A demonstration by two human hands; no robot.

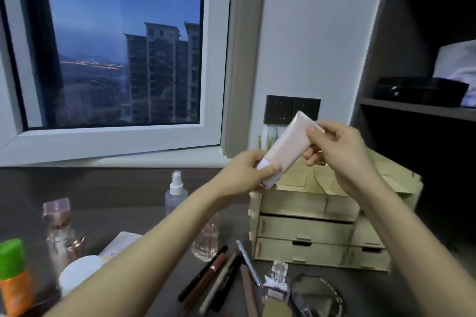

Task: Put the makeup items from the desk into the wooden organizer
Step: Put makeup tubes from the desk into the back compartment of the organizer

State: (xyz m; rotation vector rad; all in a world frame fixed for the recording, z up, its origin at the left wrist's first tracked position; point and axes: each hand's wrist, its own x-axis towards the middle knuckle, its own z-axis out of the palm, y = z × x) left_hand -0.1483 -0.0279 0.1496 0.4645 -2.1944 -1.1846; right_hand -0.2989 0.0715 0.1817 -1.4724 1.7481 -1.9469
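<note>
Nearest to us, under our left forearm, a row of pencils and pens [213,269] lies on the dark desk [116,188]. A small clear perfume bottle [277,282] and a black compact [319,293] sit low beneath our right forearm. Well apart to the left of our left hand stand a green-capped orange bottle [13,278], a white jar [77,275] and a bottle with a pink cap [58,224]. A pink-tinted glass bottle [206,242] shows just past the left forearm, and a spray bottle [176,190] stands just left of that wrist. Our left hand [247,170] curls round the lower end of a pale pink tube [291,147], thumb pressed on its white cap [270,180]. Our right hand [337,152] pinches the tube's flat upper end between thumb and fingers. The tube is tilted, cap end down towards the left hand, and held in the air between both hands over the wooden organizer [309,213]. The organizer stands on the desk below our right hand, with open compartments on top and drawers in front. Beyond the hands, a black wall socket [292,110] sits behind the tube's upper end. A window [123,46] lies far left of the left hand, and a black box [419,91] rests on a shelf up to the right of the right hand.
</note>
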